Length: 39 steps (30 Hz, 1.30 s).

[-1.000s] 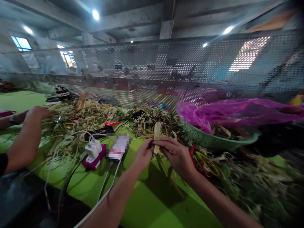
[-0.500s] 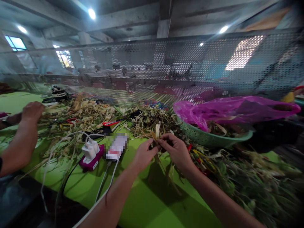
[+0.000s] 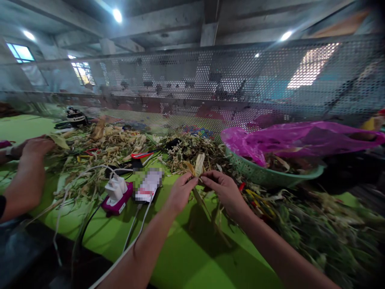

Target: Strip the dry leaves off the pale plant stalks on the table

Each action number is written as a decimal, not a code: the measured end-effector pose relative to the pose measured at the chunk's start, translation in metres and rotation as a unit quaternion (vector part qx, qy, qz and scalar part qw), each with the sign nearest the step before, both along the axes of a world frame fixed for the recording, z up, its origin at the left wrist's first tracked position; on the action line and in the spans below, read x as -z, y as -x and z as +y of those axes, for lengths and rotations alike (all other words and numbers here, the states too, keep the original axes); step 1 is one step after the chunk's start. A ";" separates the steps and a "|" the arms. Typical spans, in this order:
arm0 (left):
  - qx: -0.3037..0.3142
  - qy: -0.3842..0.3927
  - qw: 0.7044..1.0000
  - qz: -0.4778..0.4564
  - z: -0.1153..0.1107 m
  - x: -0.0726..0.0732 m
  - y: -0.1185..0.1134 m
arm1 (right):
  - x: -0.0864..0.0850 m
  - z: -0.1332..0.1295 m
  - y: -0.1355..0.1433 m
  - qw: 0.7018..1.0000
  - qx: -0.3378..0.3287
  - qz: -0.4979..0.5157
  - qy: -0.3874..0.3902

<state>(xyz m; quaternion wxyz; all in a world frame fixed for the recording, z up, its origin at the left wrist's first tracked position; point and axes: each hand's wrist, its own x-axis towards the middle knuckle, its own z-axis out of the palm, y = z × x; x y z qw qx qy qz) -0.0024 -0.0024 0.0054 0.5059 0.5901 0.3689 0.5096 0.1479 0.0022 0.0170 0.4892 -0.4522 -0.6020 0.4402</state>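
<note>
Both of my hands meet over the green table (image 3: 180, 257) near the middle of the head view. My left hand (image 3: 182, 192) pinches a dried plant piece (image 3: 199, 164) with pale, husk-like leaves standing up from the fingertips. My right hand (image 3: 224, 188) closes its thumb and finger on the same piece from the other side. Thin stems hang down below the fingers. Just behind lies a heap of dried leaves (image 3: 192, 150). To the right of my right hand are yellow-handled tools (image 3: 260, 200).
A green basket (image 3: 270, 176) under a pink plastic bag (image 3: 300, 138) stands at the right, with leafy plants (image 3: 325, 237) before it. Left are a purple power strip (image 3: 117, 205), cables, a phone (image 3: 149, 185), red cutter (image 3: 142, 155) and another person's hands (image 3: 37, 146).
The pale leaves between my fingertips now stand up wider and more visible. The other person's hands at the left have moved slightly down, with a pale leaf now showing beside them.
</note>
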 end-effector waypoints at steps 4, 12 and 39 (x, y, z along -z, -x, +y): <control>0.056 0.071 0.996 -0.012 0.000 0.002 -0.002 | -0.002 0.001 -0.002 0.997 0.015 0.076 0.024; 0.023 0.197 0.976 -0.085 -0.001 -0.001 -0.001 | -0.013 -0.006 -0.005 0.992 -0.035 0.117 0.007; -0.092 -0.073 0.968 0.223 -0.001 0.003 0.001 | -0.020 -0.007 -0.010 0.932 -0.008 -0.304 -0.199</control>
